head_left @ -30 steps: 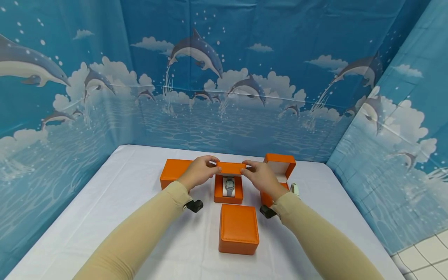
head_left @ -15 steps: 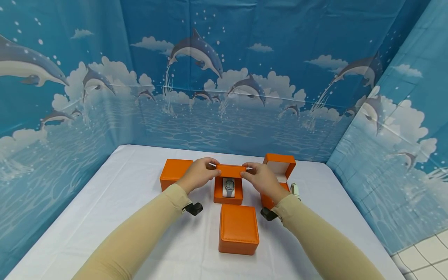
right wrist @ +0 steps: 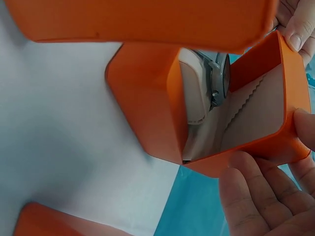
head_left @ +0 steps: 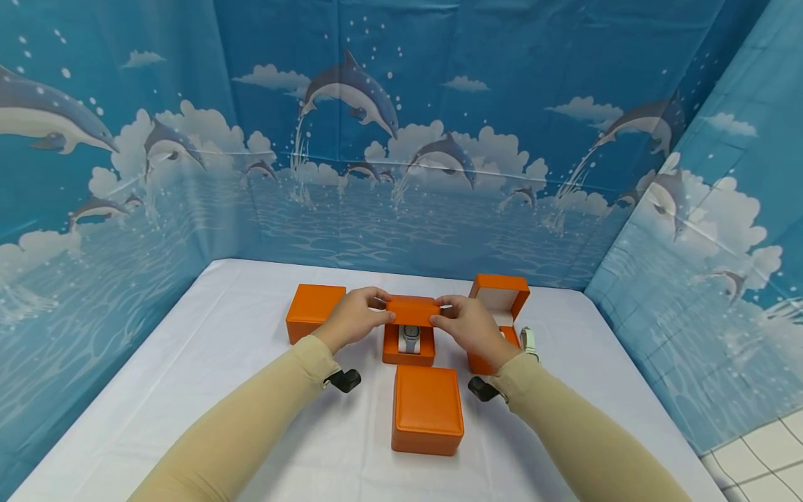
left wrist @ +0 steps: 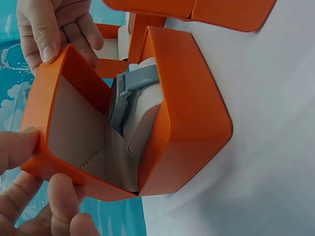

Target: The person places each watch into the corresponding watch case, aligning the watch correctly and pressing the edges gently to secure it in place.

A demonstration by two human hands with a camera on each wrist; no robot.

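Before me in the head view, an orange watch box [head_left: 408, 359] stands partly open, its lid [head_left: 413, 310] tilted over a watch. My left hand [head_left: 354, 317] pinches the lid's left end between thumb and fingers. At the opposite end, my right hand [head_left: 472, 325] grips the lid the same way. The watch [left wrist: 120, 101] has a grey strap and is wrapped round a pale cushion [right wrist: 193, 93] inside the base. Both wrist views show the pale lining [left wrist: 74, 123] of the raised lid and its hinge side.
A closed orange box [head_left: 429, 408] sits nearer me, just in front. Another closed orange box [head_left: 310, 307] is behind my left hand. To the right stands an open orange box [head_left: 502, 286], partly hidden by my right hand, with a pale-strapped watch [head_left: 528, 340] beside it on the white cloth [head_left: 263, 418].
The lid has swung further down toward me and now covers more of the watch. Both hands have moved down with it, keeping their hold. The other boxes have stayed put.
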